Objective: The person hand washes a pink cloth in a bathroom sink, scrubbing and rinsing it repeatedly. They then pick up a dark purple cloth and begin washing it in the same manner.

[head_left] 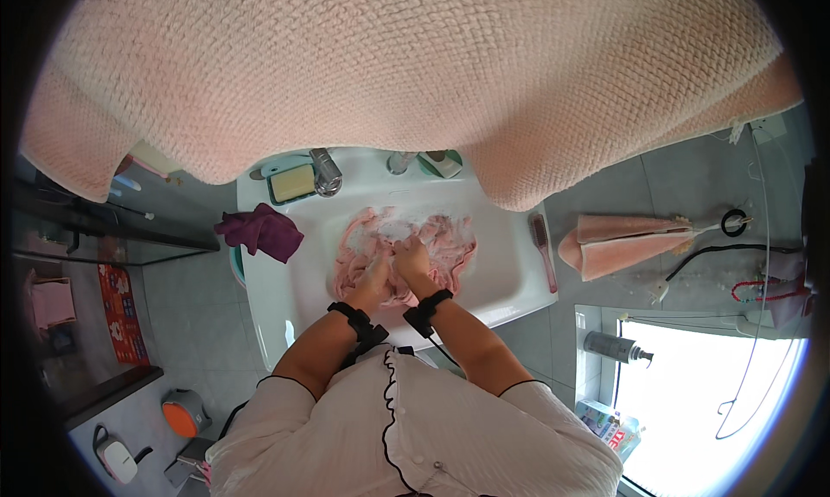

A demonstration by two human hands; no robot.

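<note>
Wet pink cloth (454, 253) lies bunched and soapy in the white washbasin (506, 277), with white suds among its folds. My left hand (377, 277) is closed on part of the cloth near the middle of the basin. Close beside it, slightly farther off, my right hand (412, 260) grips another fold. Both hands are partly sunk in the cloth, so some fingertips are hidden. Each wrist wears a black strap with a small box.
Along the basin's far edge are a yellow soap bar (293, 183) in a dish and a metal faucet (326, 172). Purple cloth (261, 232) drapes over the left rim; a hairbrush (541, 243) lies on the right rim. A large pink towel (415, 65) hangs across the far side.
</note>
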